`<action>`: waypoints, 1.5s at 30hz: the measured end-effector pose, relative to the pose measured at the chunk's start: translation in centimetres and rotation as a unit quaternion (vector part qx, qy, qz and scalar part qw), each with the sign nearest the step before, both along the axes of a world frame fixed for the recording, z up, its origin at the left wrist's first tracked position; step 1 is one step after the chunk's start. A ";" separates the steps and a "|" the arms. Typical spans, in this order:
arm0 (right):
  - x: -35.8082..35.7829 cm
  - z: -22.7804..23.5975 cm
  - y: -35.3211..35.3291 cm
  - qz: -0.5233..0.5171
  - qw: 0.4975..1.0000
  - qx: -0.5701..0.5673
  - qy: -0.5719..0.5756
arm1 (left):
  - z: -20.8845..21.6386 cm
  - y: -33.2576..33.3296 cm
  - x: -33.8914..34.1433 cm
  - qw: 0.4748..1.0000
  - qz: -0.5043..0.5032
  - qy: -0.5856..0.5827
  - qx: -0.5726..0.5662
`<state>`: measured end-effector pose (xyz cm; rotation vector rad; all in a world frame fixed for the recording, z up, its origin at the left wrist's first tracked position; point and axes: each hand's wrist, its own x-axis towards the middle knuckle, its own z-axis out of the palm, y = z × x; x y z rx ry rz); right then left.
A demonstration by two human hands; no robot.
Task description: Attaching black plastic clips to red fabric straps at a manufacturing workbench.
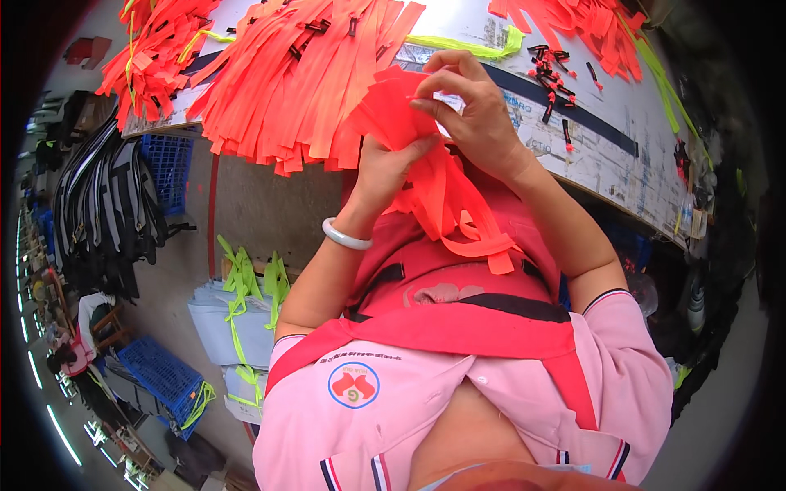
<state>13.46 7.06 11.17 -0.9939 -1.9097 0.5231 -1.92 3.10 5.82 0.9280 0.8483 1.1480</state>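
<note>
A bunch of orange-red fabric strips (pixel 401 110) is held up in front of my body. Closed around the middle of it is my left hand (pixel 383 172), with a pale bangle on that wrist. The lower ends of the bunch hang and curl over my red apron (pixel 442 278). At the upper right edge of the strips, my right hand (pixel 475 106) has thumb and forefinger pinched together. Whatever lies between those fingertips is too small to make out. Just beyond my hands, a large pile of orange-red strips (pixel 278 90) hangs over the table's near edge.
On the white-topped table (pixel 606 155) lie small black-and-red pieces (pixel 550 78), a yellow-green ribbon (pixel 471 45) and more orange-red strips (pixel 589 33). Black straps (pixel 110 196) hang at left. Below stand tied pale-grey bundles (pixel 233 319) and a blue crate (pixel 160 376). Another person (pixel 74 352) is far left.
</note>
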 end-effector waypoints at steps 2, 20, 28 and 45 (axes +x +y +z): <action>-0.2 0.2 0.6 0.005 1.000 0.001 0.001 | -0.1 -0.2 -0.2 1.000 -0.020 -0.013 -0.015; -0.1 1.7 2.5 0.218 0.955 -0.202 0.001 | 1.2 1.4 -1.1 0.972 -0.104 -0.184 -0.103; 0.6 2.1 2.3 0.175 0.957 -0.210 0.102 | 3.5 2.2 -1.9 0.982 -0.159 -0.093 -0.028; -0.1 1.0 0.0 0.097 0.991 -0.038 0.082 | 2.3 1.6 -2.0 0.981 -0.152 -0.112 -0.049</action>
